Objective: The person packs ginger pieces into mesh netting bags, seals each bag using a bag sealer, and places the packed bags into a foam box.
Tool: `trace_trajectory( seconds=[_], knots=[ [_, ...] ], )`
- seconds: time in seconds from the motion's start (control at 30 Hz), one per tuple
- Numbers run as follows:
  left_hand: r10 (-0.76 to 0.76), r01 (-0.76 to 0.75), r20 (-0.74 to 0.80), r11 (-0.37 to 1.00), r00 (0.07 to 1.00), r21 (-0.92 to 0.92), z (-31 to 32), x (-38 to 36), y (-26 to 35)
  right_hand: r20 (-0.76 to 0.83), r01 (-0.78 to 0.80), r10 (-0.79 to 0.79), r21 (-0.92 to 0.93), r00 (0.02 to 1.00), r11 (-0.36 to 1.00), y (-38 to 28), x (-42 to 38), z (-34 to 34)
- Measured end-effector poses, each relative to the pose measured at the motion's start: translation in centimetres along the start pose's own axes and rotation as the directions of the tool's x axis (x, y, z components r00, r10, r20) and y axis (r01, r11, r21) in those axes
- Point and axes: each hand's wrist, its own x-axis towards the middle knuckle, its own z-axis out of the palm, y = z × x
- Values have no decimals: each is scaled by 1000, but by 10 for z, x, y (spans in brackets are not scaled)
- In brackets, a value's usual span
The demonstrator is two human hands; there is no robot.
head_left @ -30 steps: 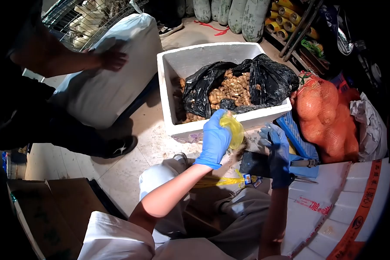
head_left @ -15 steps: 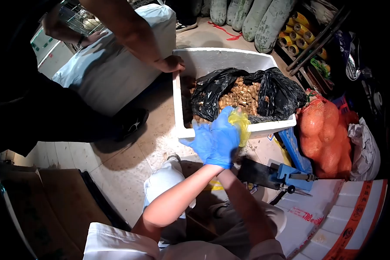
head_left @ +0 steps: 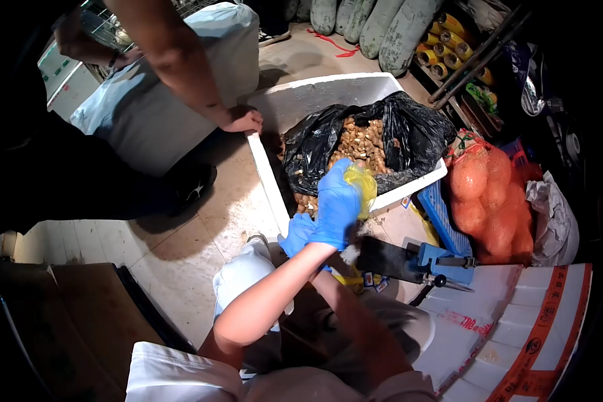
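Note:
My left hand (head_left: 336,204), in a blue glove, is closed on a crumpled yellow plastic bag (head_left: 363,189) over the near edge of a white foam box (head_left: 272,175). My forearms cross. Low beside the left wrist, my right hand (head_left: 297,236), also in a blue glove, has its fingers bent and closed; it is partly hidden by the left wrist, and what it grips does not show. Inside the foam box, an open black plastic bag (head_left: 419,127) holds ginger (head_left: 360,142), with more ginger at the box's near-left corner.
Another person's hand (head_left: 242,119) rests on the box's left corner. An orange net sack (head_left: 486,201) stands right of the box, near a blue tool with a black plate (head_left: 388,260). Large green gourds (head_left: 398,40) lie behind. White printed cartons (head_left: 469,321) are lower right.
The box and surroundings have shifted left in view. My right hand has moved down toward the left wrist, and its fingers, spread before, are now bent. The left hand keeps the yellow bag.

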Motion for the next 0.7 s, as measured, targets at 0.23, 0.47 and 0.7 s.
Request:
trace_trajectory(
  seconds=[0.23, 0.47, 0.7],
  knots=[
    [-153, 167, 94, 973, 984, -162, -3, 1, 3, -82, 40, 14, 618, 997, 785, 55, -75, 20],
    [-192, 222, 177, 961, 965, -168, 8, -9, 4, -235, 162, 18, 718, 972, 677, 145, -74, -52],
    [-336, 427, 283, 820, 898, -381, 37, -38, -3, -99, 37, 468, 989, 878, 140, 143, -69, -162]
  ],
)
